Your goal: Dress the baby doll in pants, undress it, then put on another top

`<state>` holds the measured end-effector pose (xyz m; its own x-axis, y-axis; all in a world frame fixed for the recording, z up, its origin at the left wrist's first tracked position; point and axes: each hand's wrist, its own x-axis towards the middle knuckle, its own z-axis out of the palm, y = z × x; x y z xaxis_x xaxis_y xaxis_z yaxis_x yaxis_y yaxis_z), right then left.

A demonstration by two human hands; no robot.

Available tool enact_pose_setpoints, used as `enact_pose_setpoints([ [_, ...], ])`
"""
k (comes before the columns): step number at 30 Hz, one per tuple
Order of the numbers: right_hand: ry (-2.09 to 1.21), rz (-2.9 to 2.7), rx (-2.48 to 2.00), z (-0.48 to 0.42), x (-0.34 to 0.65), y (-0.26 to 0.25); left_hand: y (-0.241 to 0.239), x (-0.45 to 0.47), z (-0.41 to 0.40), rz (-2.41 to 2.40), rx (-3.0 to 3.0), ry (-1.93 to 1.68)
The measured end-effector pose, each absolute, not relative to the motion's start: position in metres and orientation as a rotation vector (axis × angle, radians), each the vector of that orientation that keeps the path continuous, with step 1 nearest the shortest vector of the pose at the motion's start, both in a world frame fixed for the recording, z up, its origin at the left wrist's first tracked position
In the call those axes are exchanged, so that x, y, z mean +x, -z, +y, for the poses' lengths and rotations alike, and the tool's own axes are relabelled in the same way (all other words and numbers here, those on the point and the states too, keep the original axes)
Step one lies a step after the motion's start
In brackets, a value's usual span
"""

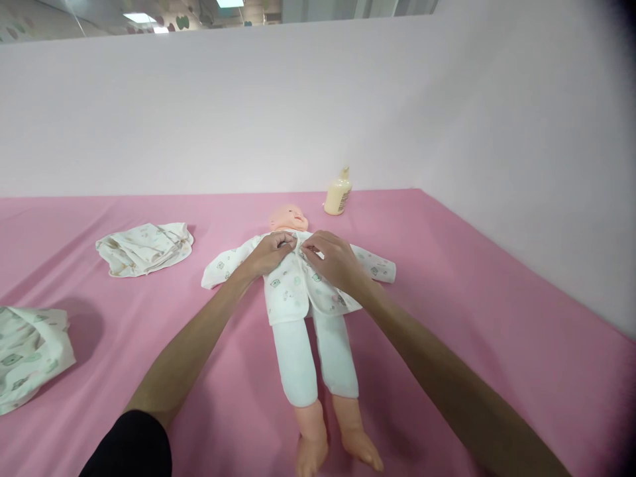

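A baby doll [312, 427] lies on its back on the pink sheet, its head away from me and turned to the right. It wears a white printed baby jacket [285, 291] with the sleeves spread out, and its legs have white cloth down to the shins. My left hand [274, 252] pinches the jacket's front edge just below the neck. Opposite it, my right hand [332, 257] pinches the other front edge, fingertips close to the left ones. Any fastener between the fingers is too small to make out. Lower down, the front edges hang slightly apart.
A cream pump bottle [338, 195] stands behind the doll, near the white wall [223, 119]. Folded printed cloth [146, 248] lies at the left, and another printed cloth [32, 354] sits nearer at the left edge. The pink sheet [437, 298] covers the surface.
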<state>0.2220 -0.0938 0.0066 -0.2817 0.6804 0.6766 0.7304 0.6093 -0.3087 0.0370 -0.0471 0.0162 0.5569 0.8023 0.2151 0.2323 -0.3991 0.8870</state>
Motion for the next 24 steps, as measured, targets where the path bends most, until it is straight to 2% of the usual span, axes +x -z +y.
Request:
enact_pose_setpoints([
  [5,-0.074,-1.971,-1.128,-0.096,0.219,-0.007,-0.018,0.037,-0.049,0.843,1.901,-0.834],
  [12,-0.627,-1.605,-1.208,-0.096,0.220,-0.009,-0.014,0.037,-0.047,0.836,1.865,-0.837],
  [24,-0.313,-1.707,-1.145,-0.091,0.218,0.001,-0.016,0.035,-0.048,0.808,1.775,-0.824],
])
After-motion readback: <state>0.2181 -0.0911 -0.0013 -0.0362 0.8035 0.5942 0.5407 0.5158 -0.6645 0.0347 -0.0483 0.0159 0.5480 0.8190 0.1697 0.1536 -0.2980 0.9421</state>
